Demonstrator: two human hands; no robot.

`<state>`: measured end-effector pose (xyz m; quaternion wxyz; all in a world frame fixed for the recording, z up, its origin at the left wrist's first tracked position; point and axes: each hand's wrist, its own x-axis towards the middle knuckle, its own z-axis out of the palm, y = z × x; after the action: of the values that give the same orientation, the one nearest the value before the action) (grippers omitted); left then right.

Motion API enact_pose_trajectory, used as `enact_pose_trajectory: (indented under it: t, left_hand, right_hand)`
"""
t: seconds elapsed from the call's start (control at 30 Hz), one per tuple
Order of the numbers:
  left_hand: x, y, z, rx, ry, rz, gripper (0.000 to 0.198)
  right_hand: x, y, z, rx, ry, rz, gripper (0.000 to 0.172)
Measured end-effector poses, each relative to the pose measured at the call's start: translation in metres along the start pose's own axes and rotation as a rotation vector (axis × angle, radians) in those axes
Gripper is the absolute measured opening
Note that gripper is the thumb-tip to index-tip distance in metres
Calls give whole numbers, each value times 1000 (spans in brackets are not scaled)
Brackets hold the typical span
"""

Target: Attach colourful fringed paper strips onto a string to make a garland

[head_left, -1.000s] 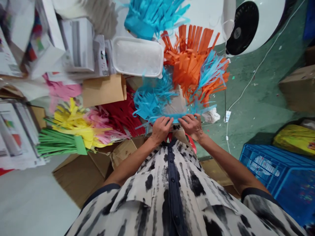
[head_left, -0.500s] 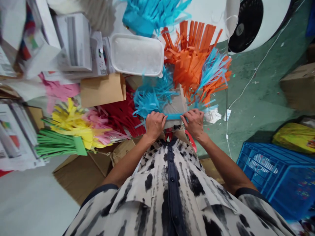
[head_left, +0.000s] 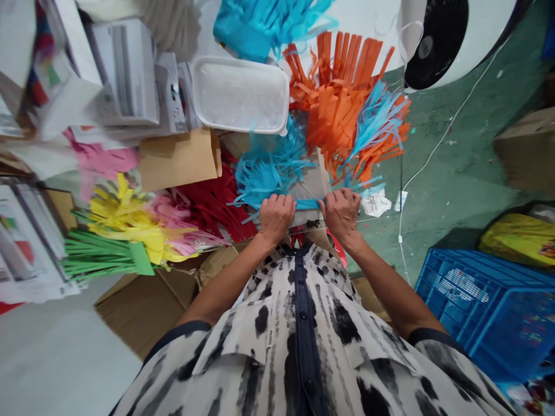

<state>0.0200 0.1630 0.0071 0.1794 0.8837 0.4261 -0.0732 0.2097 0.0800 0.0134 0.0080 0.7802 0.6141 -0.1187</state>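
A fringed blue tissue-paper tassel is stretched between my hands, its rolled middle (head_left: 307, 204) taut and roughly level. My left hand (head_left: 276, 216) is closed around one side of the roll. Closed on the other side is my right hand (head_left: 341, 211), a short span away. Blue strips (head_left: 271, 170) spread out beyond my left hand, and a few more stick out past my right. Behind them lies orange fringed paper (head_left: 336, 110) with a light blue tassel (head_left: 377, 118) on top. The fingertips of both hands are tucked under and hidden.
At the back stand a white lidded plastic box (head_left: 240, 95) and more blue fringe (head_left: 269, 26). Left are a brown paper envelope (head_left: 180, 160), red fringe (head_left: 212, 202), yellow (head_left: 121, 211) and green fringe (head_left: 99, 252). A blue crate (head_left: 485, 300) and a white cable (head_left: 440, 144) are right.
My hands have drawn slightly closer together along the blue roll, my left shifting a little to the right. Both remain closed on it.
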Motion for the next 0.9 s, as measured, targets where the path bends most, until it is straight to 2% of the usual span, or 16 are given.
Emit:
enact_pose_trajectory:
  t: [0.07,0.17,0.23,0.3,0.37,0.5,0.63,0.7,0.77,0.9]
  left_hand:
    - [-1,0,4,-34,68,16,27]
    - [-3,-1,10,-116,163,113,28]
    - [-4,-4,13,-175,138,252,29]
    - [-6,-10,15,-216,70,393,31]
    - [-11,-20,15,-237,29,474,33]
    - [-25,-50,10,-257,26,499,38]
    - [-39,-70,0,-197,90,431,36]
    - [-40,-64,-4,-165,149,393,31]
    - [-35,-47,-6,-160,159,407,28]
    - [-13,-7,0,-122,44,495,26]
  right_hand:
    - [-5,-2,4,6,85,-38,22]
    - [-16,-5,11,46,100,-235,30]
    - [-25,-7,14,71,70,-332,34]
    - [-33,-6,16,76,59,-352,39]
    - [-38,-1,17,68,57,-355,43]
    - [-46,18,16,8,64,-367,49]
    - [-49,38,16,-5,82,-371,50]
    - [-48,40,15,19,72,-362,46]
    - [-44,38,14,34,67,-344,39]
    - [-35,29,9,48,60,-330,33]
